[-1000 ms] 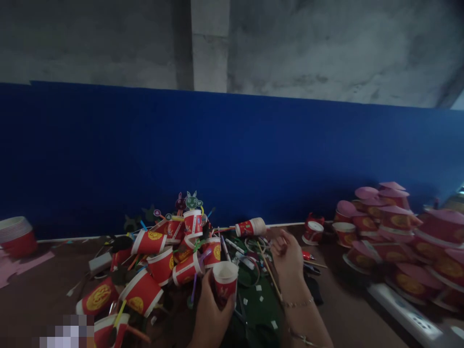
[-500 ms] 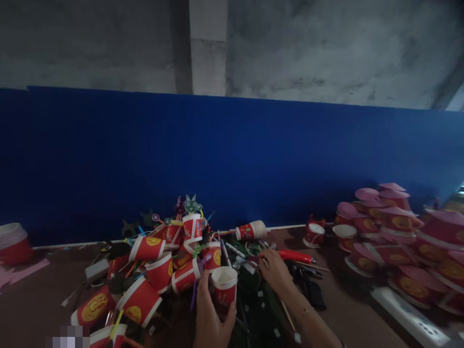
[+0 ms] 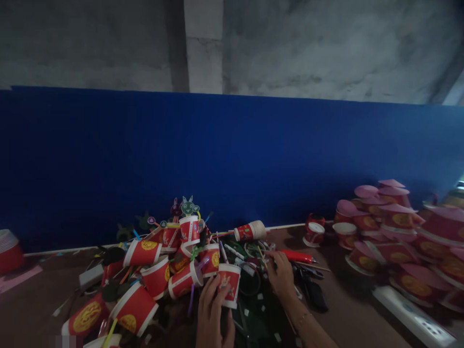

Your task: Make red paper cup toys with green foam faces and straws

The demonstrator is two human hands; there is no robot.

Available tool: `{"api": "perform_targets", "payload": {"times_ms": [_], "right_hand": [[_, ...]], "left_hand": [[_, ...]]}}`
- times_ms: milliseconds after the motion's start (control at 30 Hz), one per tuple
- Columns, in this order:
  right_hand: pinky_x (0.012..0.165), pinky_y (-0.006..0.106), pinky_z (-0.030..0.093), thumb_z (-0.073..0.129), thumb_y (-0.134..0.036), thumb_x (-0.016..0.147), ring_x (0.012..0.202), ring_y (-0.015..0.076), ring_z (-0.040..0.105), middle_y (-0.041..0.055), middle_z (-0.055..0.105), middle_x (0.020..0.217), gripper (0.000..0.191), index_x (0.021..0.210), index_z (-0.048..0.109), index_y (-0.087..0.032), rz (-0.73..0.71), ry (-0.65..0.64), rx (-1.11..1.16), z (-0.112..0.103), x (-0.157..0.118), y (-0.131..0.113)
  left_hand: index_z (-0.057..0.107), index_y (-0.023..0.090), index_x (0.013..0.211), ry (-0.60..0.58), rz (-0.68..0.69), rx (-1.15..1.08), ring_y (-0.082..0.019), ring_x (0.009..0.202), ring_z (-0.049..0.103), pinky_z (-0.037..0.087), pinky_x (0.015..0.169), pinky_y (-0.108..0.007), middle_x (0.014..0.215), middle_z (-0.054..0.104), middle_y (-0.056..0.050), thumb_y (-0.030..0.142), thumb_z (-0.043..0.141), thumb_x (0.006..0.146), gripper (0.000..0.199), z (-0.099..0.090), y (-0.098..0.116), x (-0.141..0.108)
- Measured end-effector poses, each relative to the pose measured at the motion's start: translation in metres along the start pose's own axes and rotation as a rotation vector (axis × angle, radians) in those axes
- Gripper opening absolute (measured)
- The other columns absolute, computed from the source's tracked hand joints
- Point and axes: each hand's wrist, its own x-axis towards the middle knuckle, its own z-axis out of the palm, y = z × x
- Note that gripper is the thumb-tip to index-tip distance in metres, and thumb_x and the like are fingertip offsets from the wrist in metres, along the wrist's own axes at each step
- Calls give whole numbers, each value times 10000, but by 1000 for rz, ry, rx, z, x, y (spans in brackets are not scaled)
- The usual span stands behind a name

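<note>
My left hand (image 3: 213,309) is closed around a red paper cup (image 3: 229,285) with a white rim, its printed side facing up and its rim toward me at the bottom. My right hand (image 3: 279,271) reaches among the loose tools right of the cup, fingers bent around a thin wooden stick (image 3: 261,256). Just beyond it lies a red tool (image 3: 297,256). A white marker (image 3: 235,251) rests left of the right hand. Left of my left hand, red cups (image 3: 183,280) with straws lie heaped.
At the right stand many red cups with pink paper tops (image 3: 395,215), and in front of them a white power strip (image 3: 413,314). Stacked cups (image 3: 250,231) lie near the blue wall panel (image 3: 253,159). A white box (image 3: 91,275) sits left of the heap.
The cup in my left hand has turned over: its open mouth faced up before, now its printed side shows. My right hand has shifted slightly right and lower.
</note>
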Motion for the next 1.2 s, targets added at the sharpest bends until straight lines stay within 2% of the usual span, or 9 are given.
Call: {"api": "perform_targets", "payload": {"times_ms": [133,300,500,600,733,833,933,1067,1200], "right_hand": [[737,369,454,399,-149,792,836,235,582,92,638,836,210,885,586,-174,30,37,-1,3,-2,3],[763,375,435,389,-137,751,861,241,575,91,661,870,268,906,604,-176,55,69,-42,6,-1,11],[750,387,423,416,-152,770,865,260,561,100,677,909,287,954,635,-178,28,67,-121,6,4,10],[777,373,424,410,-141,799,876,237,564,85,668,912,252,923,625,-185,-76,25,-99,3,5,0],[799,358,413,442,-117,794,898,226,555,72,646,912,196,849,614,-192,-264,-124,-24,1,1,-20],[798,377,388,509,-155,777,910,247,548,67,647,940,191,927,618,-199,-251,-222,-90,2,-6,-33],[799,384,357,545,-171,761,916,262,549,68,664,932,236,984,620,-199,-203,-255,-158,2,-10,-40],[742,333,328,508,-163,797,806,212,567,37,669,783,127,790,631,-197,-229,-303,-86,-1,-10,-45],[717,315,320,446,-209,858,725,188,562,32,647,693,227,697,603,-180,-246,-324,-36,-2,-10,-43]], "left_hand": [[480,259,1254,9,23,-8,-271,1229,424,389,979,-438,1277,514,-91,69,434,793,501,-3,1,3],[490,214,1236,-37,81,9,-263,1237,414,409,969,-435,1295,492,-104,68,434,801,462,-7,1,4],[477,201,1215,-44,111,37,-249,1234,400,412,964,-430,1268,487,-108,43,420,802,445,-7,-2,3],[456,188,1225,-76,158,59,-251,1234,394,422,956,-422,1270,476,-116,42,440,784,465,-11,-4,4],[451,186,1223,-101,158,59,-253,1237,391,422,960,-423,1274,469,-119,39,443,775,471,-13,-5,5],[451,187,1219,-108,141,55,-254,1238,392,415,970,-434,1277,464,-122,41,442,781,462,-11,-5,4],[454,188,1210,-105,117,46,-253,1236,393,417,968,-438,1274,463,-124,40,434,787,449,-10,-5,2],[453,191,1211,-113,119,35,-261,1241,389,421,963,-447,1271,466,-126,49,443,786,448,-10,-6,1],[441,188,1223,-140,93,34,-263,1250,382,414,971,-457,1281,461,-128,46,441,781,464,-11,-6,1]]}}
